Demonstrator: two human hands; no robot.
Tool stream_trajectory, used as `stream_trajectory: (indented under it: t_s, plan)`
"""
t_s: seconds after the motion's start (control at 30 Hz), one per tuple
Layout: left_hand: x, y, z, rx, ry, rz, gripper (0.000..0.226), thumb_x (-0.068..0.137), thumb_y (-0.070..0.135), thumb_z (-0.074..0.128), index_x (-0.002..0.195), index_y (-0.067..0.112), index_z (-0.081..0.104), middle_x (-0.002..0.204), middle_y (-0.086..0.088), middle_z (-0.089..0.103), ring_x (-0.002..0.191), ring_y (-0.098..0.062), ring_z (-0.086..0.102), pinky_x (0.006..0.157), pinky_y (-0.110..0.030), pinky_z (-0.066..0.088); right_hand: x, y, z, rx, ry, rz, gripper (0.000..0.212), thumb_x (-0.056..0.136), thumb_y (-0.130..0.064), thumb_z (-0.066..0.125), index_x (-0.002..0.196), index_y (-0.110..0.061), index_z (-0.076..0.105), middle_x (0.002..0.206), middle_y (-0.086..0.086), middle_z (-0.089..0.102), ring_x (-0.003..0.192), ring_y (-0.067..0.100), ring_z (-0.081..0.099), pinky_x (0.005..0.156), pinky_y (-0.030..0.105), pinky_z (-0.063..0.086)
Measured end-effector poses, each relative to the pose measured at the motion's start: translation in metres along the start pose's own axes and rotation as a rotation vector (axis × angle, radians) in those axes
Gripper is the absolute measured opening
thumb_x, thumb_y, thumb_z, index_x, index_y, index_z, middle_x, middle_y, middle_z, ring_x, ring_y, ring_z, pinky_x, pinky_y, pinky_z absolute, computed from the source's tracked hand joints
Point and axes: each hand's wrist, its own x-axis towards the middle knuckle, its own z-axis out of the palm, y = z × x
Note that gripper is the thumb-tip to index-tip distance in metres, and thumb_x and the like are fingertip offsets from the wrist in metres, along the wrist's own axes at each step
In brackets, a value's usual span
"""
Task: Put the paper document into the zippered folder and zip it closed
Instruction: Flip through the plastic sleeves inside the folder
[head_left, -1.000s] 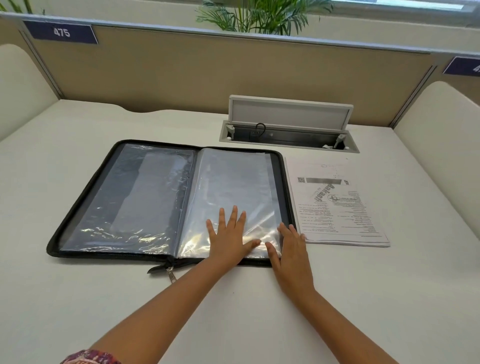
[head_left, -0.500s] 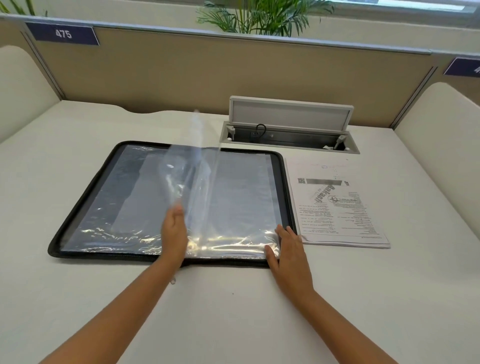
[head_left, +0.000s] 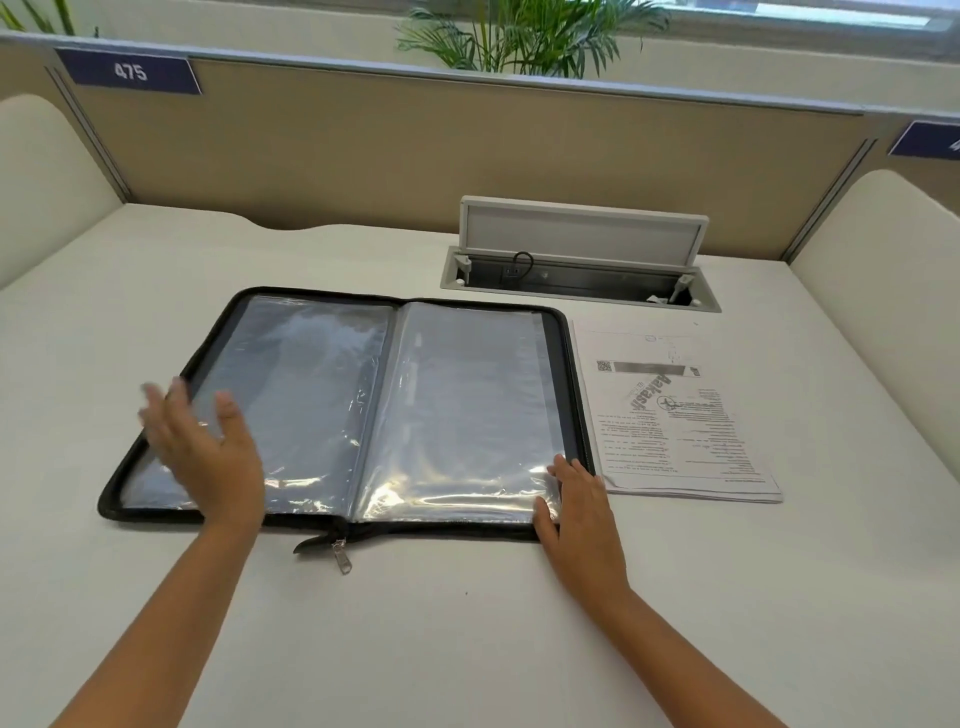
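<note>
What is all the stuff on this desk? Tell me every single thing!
folder: one, black with clear sleeves, open flat mid-desk
zipper pull: one, silver, folder's near edge
paper document: one, white, printed, right of folder
cable box: one, grey, lid up, behind the paper
desk: one, white
divider: one, tan, along the back
number sign: one, blue, reads 475
plant: one, green, behind divider
left hand: over left sleeves
right hand: on folder's right corner

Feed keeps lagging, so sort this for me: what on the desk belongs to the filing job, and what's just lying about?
Job:
- zippered folder, lying open
- paper document, beside it
- zipper pull
- left hand, right hand

Lying about:
- cable box, lid up
- number plate 475
- plant
</note>
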Motion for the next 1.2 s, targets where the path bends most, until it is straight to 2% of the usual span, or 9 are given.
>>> stream_trajectory:
  t_s: [0.07, 0.13, 0.27, 0.43, 0.63, 0.77, 0.93, 1.07, 1.2]
  plan:
    - [-0.012, 0.011, 0.01, 0.029, -0.164, 0.208, 0.05, 0.094, 0.035, 0.039, 0.136, 0.007, 0.039, 0.152, -0.015, 0.025, 0.142, -0.033, 0.013, 0.112, -0.039, 0.011, 0.0, 0.0, 0.0, -0.009, -0.005, -0.006, 0.049, 0.093, -0.026, 0.05, 0.138, -0.011, 0.037, 0.141, -0.003, 0.045, 0.14, 0.015, 0.027, 0.117, 0.027, 0.012]
    - [-0.028, 0.018, 0.022, 0.06, -0.444, 0.317, 0.067, 0.088, 0.057, 0.029, 0.138, 0.013, 0.038, 0.152, -0.006, 0.024, 0.143, -0.027, 0.011, 0.113, -0.042, 0.012, 0.0, 0.0, 0.0, -0.011, -0.009, -0.01, 0.049, 0.093, -0.026, 0.049, 0.138, -0.012, 0.037, 0.142, -0.003, 0.044, 0.14, 0.014, 0.026, 0.117, 0.026, 0.009]
    - [-0.053, -0.001, 0.041, 0.277, -0.818, 0.346, 0.097, 0.072, 0.082, 0.015, 0.146, 0.02, 0.015, 0.155, 0.0, 0.016, 0.144, -0.021, 0.004, 0.114, -0.048, 0.014, 0.0, 0.001, -0.001, 0.006, -0.003, -0.005, 0.049, 0.092, -0.025, 0.052, 0.137, -0.012, 0.038, 0.138, -0.002, 0.049, 0.139, 0.016, 0.028, 0.118, 0.032, 0.017]
    - [-0.051, -0.036, 0.043, 0.465, -0.84, 0.355, 0.072, 0.089, 0.053, 0.039, 0.146, 0.015, 0.015, 0.152, -0.014, 0.025, 0.143, -0.028, 0.011, 0.115, -0.044, 0.011, -0.001, 0.001, 0.0, -0.005, -0.006, -0.008, 0.049, 0.092, -0.025, 0.052, 0.137, -0.011, 0.04, 0.142, -0.003, 0.045, 0.139, 0.016, 0.028, 0.116, 0.03, 0.017]
    - [-0.039, -0.045, 0.031, 0.513, -0.855, 0.389, 0.078, 0.086, 0.065, 0.03, 0.145, 0.015, 0.019, 0.151, -0.012, 0.028, 0.143, -0.029, 0.014, 0.114, -0.045, 0.013, -0.007, -0.002, 0.001, -0.029, -0.052, -0.089, 0.044, 0.092, -0.027, 0.05, 0.134, -0.017, 0.042, 0.141, -0.005, 0.045, 0.137, 0.012, 0.03, 0.11, 0.021, 0.024]
    - [-0.035, -0.051, 0.022, 0.543, -0.86, 0.4, 0.083, 0.079, 0.068, 0.02, 0.143, 0.015, 0.026, 0.15, -0.008, 0.031, 0.142, -0.031, 0.017, 0.113, -0.047, 0.017, -0.009, -0.006, 0.003, -0.041, -0.097, -0.145, 0.042, 0.093, -0.028, 0.047, 0.134, -0.018, 0.042, 0.145, -0.004, 0.04, 0.14, 0.012, 0.024, 0.109, 0.015, 0.015]
    - [-0.025, -0.05, 0.021, 0.519, -0.877, 0.37, 0.057, 0.091, 0.043, 0.049, 0.138, 0.012, 0.037, 0.149, -0.008, 0.034, 0.14, -0.033, 0.021, 0.112, -0.05, 0.02, -0.013, -0.009, -0.002, 0.066, -0.173, -0.135, 0.048, 0.092, -0.036, 0.049, 0.137, -0.022, 0.037, 0.147, -0.01, 0.035, 0.138, 0.006, 0.027, 0.108, 0.016, 0.021]
    - [-0.03, -0.027, 0.032, 0.463, -0.776, 0.276, 0.043, 0.089, 0.029, 0.056, 0.125, 0.007, 0.049, 0.128, -0.022, 0.052, 0.124, -0.041, 0.041, 0.101, -0.054, 0.035, 0.0, 0.005, -0.027, 0.186, 0.043, 0.065, 0.044, 0.091, -0.032, 0.053, 0.132, -0.02, 0.042, 0.135, -0.005, 0.046, 0.125, 0.007, 0.038, 0.1, 0.018, 0.027]
    - [-0.068, 0.016, 0.06, 0.281, -0.806, 0.512, 0.04, 0.09, 0.022, 0.057, 0.127, 0.009, 0.051, 0.139, -0.012, 0.046, 0.136, -0.031, 0.031, 0.11, -0.043, 0.024, 0.028, 0.041, -0.065, 0.05, 0.249, 0.28, 0.04, 0.09, -0.022, 0.056, 0.126, -0.008, 0.046, 0.129, 0.014, 0.05, 0.123, 0.03, 0.039, 0.098, 0.034, 0.034]
